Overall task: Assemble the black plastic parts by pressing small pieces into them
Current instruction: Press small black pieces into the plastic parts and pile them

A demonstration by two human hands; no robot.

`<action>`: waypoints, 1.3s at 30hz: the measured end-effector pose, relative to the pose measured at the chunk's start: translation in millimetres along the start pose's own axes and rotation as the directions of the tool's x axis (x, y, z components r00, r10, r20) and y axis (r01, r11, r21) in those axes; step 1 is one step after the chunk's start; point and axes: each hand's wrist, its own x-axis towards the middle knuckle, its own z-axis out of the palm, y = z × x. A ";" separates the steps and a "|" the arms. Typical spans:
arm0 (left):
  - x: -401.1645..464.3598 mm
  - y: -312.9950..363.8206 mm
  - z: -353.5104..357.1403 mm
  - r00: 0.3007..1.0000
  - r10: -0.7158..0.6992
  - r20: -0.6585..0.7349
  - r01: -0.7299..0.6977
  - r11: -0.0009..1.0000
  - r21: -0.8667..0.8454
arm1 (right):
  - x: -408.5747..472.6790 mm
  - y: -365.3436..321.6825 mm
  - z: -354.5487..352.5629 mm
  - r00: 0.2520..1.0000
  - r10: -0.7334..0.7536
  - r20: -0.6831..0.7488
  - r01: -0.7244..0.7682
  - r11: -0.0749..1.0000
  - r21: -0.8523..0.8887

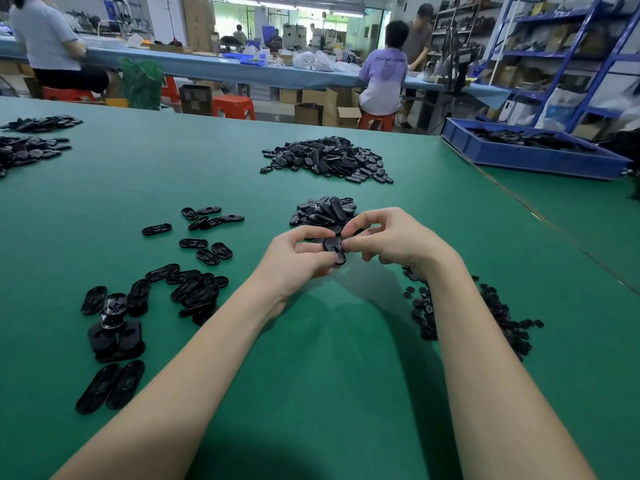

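Both forearms reach over the green table (pixel 311 393) to one oval black part (pixel 334 249), held between them above it. Left hand (pixel 298 258) pinches its near end; right hand (pixel 388 242) fingertips press at its middle, long axis running away from the camera.

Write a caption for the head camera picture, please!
Both hands hold one black oval part above a green table.

We read only one text: "CHINA NASA", roughly, in white letters across the back of a purple shirt (pixel 383 69) on a seated person at the far bench; the second word is blurry.
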 end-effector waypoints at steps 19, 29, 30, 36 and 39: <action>-0.9 -0.4 -1.9 0.992 0.122 -0.027 -0.123 0.991 -0.045 | 0.2 -7.2 0.1 0.998 0.001 -0.067 0.000 1.000 0.023; -2.5 -0.5 1.4 0.984 0.165 -0.068 -0.167 0.986 -0.018 | 3.8 -14.6 4.8 0.981 0.062 -0.185 -0.088 0.987 -0.135; -2.4 -0.6 1.3 0.985 0.156 -0.069 -0.159 0.987 -0.035 | 4.0 -13.9 4.8 0.981 0.060 -0.186 -0.086 0.987 -0.134; 1.2 1.6 -3.1 0.998 0.034 -0.054 -0.045 0.972 -0.232 | -1.1 -2.0 2.0 0.994 0.062 -0.090 -0.054 0.995 0.089; 2.2 1.0 -5.4 0.999 0.014 -0.046 -0.023 0.977 -0.210 | 0.7 1.9 8.2 0.998 0.033 -0.061 -0.025 0.991 0.131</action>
